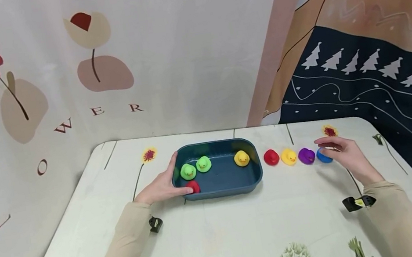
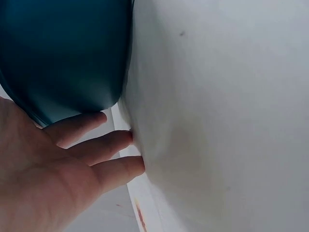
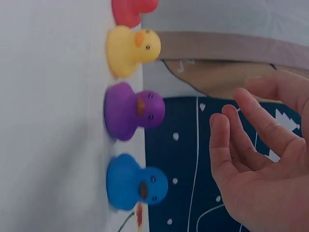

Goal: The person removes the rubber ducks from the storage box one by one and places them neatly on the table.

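Observation:
A dark blue rectangular tub (image 1: 223,191) sits on the table, my left hand (image 1: 160,187) spread along its left end. The thumb lies over the near rim and the fingers bear on the outer wall, seen in the left wrist view too. Inside are two green ducks (image 1: 188,172), a yellow duck (image 1: 241,158) and a red duck (image 1: 193,187), partly hidden by the thumb. My right hand (image 1: 344,156) hovers over a blue rubber duck (image 3: 133,182), fingers loosely bent around nothing. In the right wrist view, a gap separates it from the ducks.
Right of the tub, a row runs from a red duck (image 1: 271,157) through a yellow duck (image 1: 289,157) and a purple duck (image 1: 307,156) to the blue one. A flower-printed cloth (image 1: 242,234) covers the table. Hanging fabric (image 1: 188,60) stands behind the far edge.

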`<state>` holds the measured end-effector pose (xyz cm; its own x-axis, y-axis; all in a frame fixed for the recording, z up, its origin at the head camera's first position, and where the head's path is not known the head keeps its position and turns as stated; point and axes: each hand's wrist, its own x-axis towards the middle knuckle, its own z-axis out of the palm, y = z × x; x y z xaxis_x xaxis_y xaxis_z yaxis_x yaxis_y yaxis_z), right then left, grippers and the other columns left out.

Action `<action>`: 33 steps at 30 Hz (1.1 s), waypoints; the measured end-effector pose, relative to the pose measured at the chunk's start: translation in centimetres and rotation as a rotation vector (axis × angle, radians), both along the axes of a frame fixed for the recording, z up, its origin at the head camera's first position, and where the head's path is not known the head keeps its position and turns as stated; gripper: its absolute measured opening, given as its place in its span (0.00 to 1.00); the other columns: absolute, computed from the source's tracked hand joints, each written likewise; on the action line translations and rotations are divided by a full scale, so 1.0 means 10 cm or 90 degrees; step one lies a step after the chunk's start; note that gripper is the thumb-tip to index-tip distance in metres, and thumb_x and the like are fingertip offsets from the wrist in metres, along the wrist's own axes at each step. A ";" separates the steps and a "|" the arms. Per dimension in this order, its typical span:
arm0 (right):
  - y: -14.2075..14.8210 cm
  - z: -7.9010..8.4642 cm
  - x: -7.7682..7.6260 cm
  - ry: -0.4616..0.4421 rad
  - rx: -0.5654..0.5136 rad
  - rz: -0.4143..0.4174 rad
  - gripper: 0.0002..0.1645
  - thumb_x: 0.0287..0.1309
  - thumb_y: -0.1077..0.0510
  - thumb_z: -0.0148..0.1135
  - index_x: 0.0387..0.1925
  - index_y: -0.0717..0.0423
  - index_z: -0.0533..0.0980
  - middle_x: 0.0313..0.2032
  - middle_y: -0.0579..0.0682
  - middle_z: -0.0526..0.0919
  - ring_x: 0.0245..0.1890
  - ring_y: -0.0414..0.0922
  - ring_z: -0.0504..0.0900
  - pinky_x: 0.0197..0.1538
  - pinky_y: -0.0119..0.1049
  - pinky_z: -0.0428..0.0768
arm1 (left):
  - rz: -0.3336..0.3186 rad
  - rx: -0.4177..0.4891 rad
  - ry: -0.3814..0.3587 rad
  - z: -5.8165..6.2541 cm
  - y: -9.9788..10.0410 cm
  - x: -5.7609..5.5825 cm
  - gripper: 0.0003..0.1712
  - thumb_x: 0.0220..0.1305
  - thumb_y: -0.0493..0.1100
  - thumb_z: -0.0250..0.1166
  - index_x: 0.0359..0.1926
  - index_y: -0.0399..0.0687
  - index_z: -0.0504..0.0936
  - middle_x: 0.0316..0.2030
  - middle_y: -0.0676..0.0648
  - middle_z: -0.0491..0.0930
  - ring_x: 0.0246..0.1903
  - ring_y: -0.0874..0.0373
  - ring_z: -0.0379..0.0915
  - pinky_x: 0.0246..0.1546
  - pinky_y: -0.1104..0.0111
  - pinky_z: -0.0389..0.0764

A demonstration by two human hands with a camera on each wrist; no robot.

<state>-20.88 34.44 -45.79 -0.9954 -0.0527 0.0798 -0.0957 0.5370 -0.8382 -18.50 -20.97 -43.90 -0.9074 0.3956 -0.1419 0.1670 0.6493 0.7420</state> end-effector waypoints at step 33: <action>-1.06 0.39 0.19 -0.060 -0.050 0.123 0.19 0.64 0.63 0.59 0.55 0.67 0.75 0.54 0.65 0.76 0.52 0.57 0.74 0.48 0.23 0.73 | 0.000 -0.021 -0.002 0.02 0.00 0.00 0.72 0.50 0.64 0.72 0.76 0.54 0.27 0.66 0.30 0.61 0.63 0.37 0.61 0.60 0.42 0.63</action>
